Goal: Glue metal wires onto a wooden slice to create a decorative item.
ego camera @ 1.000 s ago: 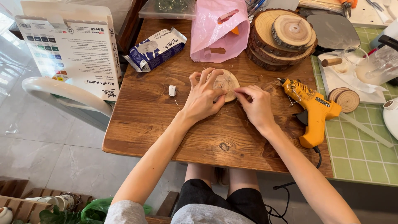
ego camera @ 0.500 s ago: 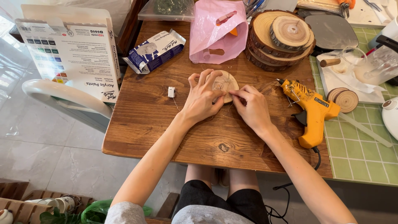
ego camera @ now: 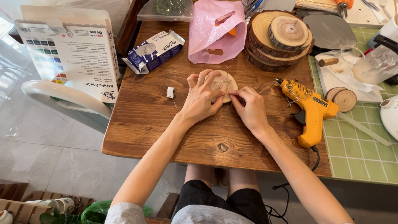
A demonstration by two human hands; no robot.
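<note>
Far left, a white paint-set box (ego camera: 70,54) is leaning upright w/ a white curved chair back (ego camera: 66,97) in front of it, just off the bench (ego camera: 145,124) edge. Next over, a blue-and-white wrapped pack (ego camera: 154,50) is lying at an angle on the wood, & a small white block (ego camera: 170,92) is sitting alone just left of the hands.

Centre: the left hand (ego camera: 201,99) is pressing down w/ fingers spread wide over a small round wood slice (ego camera: 224,85), covering its left part. The right hand (ego camera: 251,110) is resting just beside it, fingers curled narrow & pinched at the slice's lower right edge; can't tell what, if anything, is between the fingertips. The slice is lying flat on the bench, mid-width, touching both hands. Thin wire-like strands are trailing around it, too fine to make out.

Behind them a pink plastic bag (ego camera: 215,31) is lying crumpled. Right of that, a stack of big wood rounds (ego camera: 280,37) is sitting near the back edge. Further right, a yellow glue gun (ego camera: 309,110) is lying on its side at the bench's right edge, cord hanging down, near the right hand but not touching. Past it, on a green tiled mat (ego camera: 356,149), two small wood discs (ego camera: 342,98) are overlapping beside white paper (ego camera: 352,79).
</note>
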